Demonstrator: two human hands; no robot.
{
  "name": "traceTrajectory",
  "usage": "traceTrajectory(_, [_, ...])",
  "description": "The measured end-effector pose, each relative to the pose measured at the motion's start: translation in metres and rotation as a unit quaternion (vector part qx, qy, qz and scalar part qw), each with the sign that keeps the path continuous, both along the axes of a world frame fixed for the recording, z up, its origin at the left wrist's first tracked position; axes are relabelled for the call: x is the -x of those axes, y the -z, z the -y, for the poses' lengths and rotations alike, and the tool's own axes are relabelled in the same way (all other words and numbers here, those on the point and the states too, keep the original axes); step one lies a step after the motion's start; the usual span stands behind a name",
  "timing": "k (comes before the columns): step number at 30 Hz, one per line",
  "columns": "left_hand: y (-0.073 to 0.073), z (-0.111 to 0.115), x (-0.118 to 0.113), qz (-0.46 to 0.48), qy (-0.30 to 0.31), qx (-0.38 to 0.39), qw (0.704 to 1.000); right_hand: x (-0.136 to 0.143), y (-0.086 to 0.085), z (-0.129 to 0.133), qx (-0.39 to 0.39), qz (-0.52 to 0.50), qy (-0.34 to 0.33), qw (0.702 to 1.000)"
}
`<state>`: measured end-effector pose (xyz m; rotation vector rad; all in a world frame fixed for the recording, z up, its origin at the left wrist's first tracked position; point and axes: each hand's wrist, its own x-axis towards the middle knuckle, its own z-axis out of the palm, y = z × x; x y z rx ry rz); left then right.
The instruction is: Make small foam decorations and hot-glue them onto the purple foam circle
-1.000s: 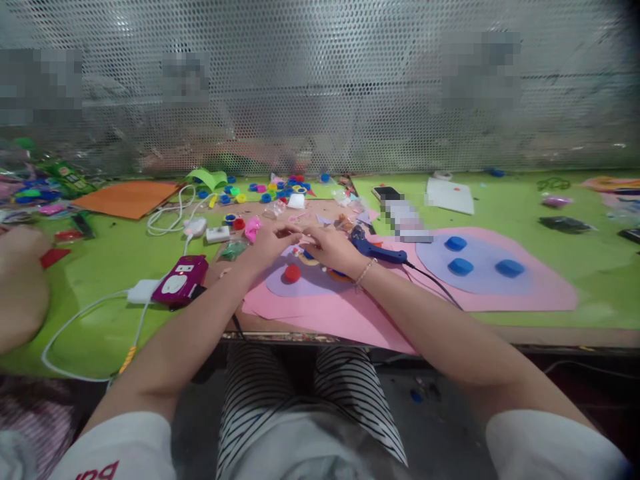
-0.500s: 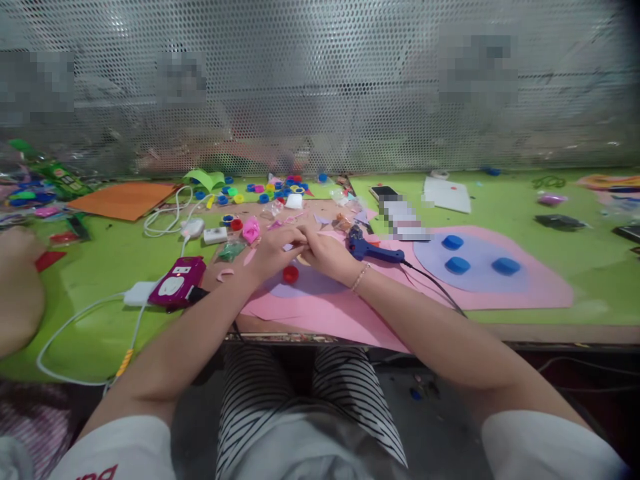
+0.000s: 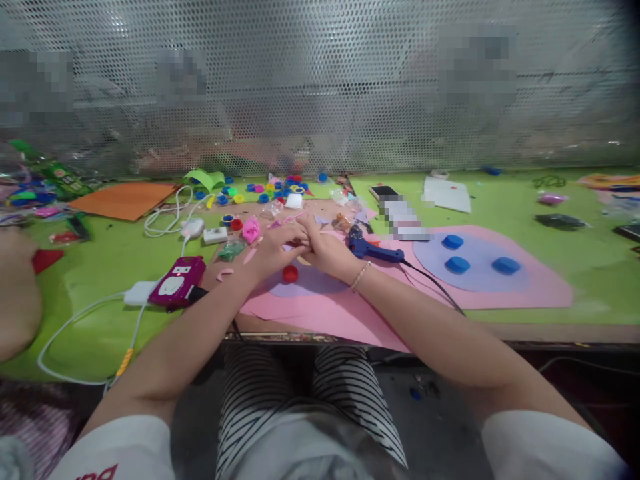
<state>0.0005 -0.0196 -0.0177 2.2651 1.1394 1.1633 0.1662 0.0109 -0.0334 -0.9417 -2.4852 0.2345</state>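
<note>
My left hand [image 3: 279, 250] and my right hand [image 3: 327, 255] meet over a purple paper shape [image 3: 313, 283] lying on pink paper [image 3: 330, 313]. The fingers of both are bent inward and touch; whatever sits between them is hidden. On the purple paper, just below my left hand, is a red bottle cap [image 3: 290, 273]. A blue glue gun [image 3: 377, 251] lies to the right of my right hand, its black cord trailing toward the table's front edge. Beyond my left hand rests a crumpled pink piece [image 3: 251, 230].
To the right, another purple shape [image 3: 480, 277] on pink paper carries blue caps [image 3: 457, 265]. A magenta power strip [image 3: 177, 285] with white cables stands at left. Orange paper [image 3: 125, 201], scattered caps and a phone [image 3: 385, 192] lie farther back. Another person's arm [image 3: 17, 293] enters at far left.
The fingers of my right hand have shifted slightly upward against my left hand. The other person's arm has moved a little to the left. The caps and glue gun stay put.
</note>
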Motion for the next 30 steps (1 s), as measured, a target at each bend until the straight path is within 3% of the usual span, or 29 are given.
traceTrajectory(9, [-0.001, -0.001, 0.000, 0.017, 0.003, 0.002, 1.000, 0.000, 0.002, -0.001, 0.005, -0.002, -0.001, 1.000])
traceTrajectory(16, [0.007, -0.008, 0.004, 0.067, -0.089, 0.001, 0.994, -0.004, -0.003, -0.004, -0.021, 0.031, 0.021, 0.999])
traceTrajectory(23, [0.010, -0.009, 0.003, 0.091, -0.067, 0.060, 0.992, -0.004, -0.002, -0.003, -0.031, 0.037, 0.024, 0.999])
traceTrajectory(30, [0.011, -0.011, 0.005, 0.107, -0.082, 0.030, 0.990, -0.003, -0.003, -0.003, -0.018, 0.029, 0.031, 0.999])
